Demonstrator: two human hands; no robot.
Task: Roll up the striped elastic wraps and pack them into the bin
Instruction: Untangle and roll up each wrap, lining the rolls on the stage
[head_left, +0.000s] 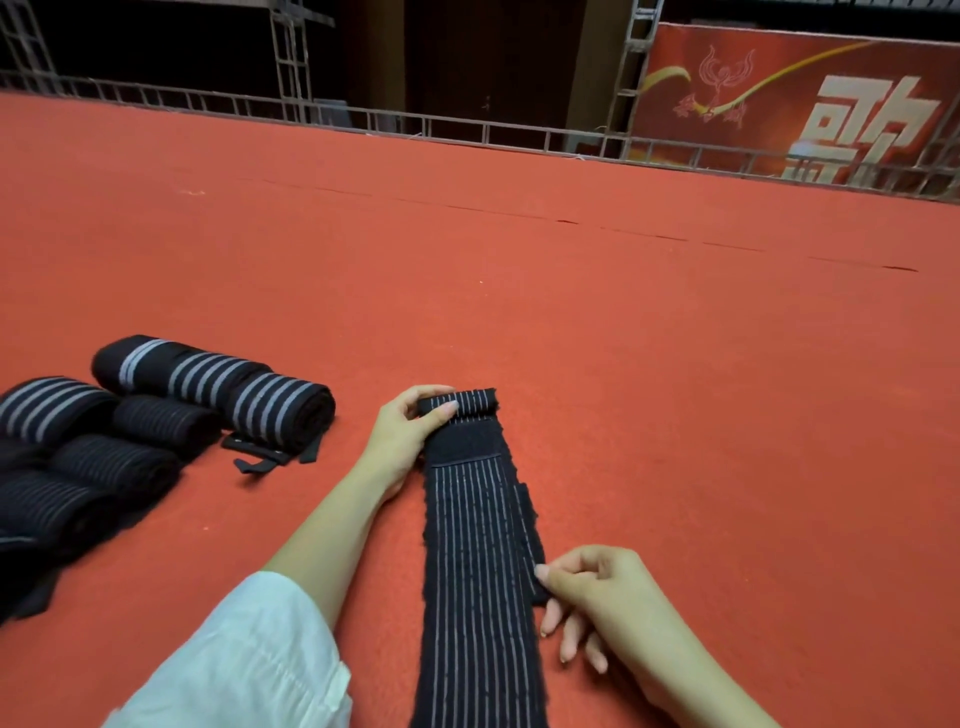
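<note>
A long black elastic wrap with thin pale stripes (478, 571) lies flat on the red carpet, running from the bottom edge away from me. Its far end is curled into a small roll (470, 402), just beyond a black hook-and-loop patch (462, 441). My left hand (410, 431) grips that roll from the left, fingers over its top. My right hand (597, 597) pinches the wrap's right edge near its lower part. No bin is in view.
Several rolled black striped wraps (208, 384) lie in a cluster at the left on the red carpet (623, 338). A metal truss rail (467, 130) and a red banner (805, 104) stand at the far edge.
</note>
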